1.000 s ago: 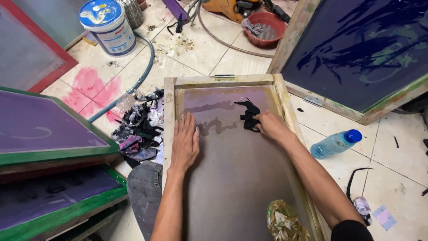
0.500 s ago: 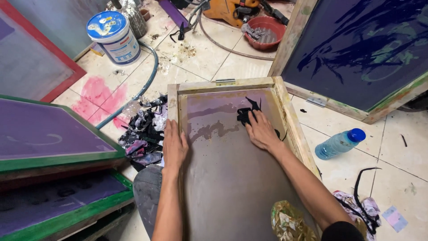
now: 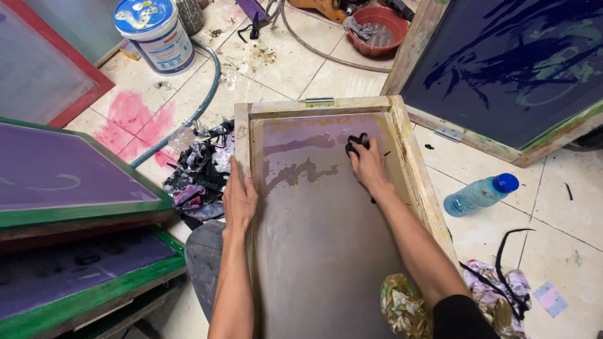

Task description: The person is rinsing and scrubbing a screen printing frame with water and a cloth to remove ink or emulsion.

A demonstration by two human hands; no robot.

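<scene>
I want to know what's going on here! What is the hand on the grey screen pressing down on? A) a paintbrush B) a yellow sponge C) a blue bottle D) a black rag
D: the right hand presses a crumpled black rag onto the screen in the wooden frame, while the blue bottle lies apart on the floor.

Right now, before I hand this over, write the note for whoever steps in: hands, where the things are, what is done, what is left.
Left hand: flat on the left rail of the wooden screen frame, steadying it.
Right hand: pressing a dark rag on the mesh near the frame's top right.
Nearby: pile of used rags left of the frame, water bottle lying on the tiles to the right.
Done: lower mesh looks evenly grey.
Left: purple residue and streaks across the upper mesh.
</scene>
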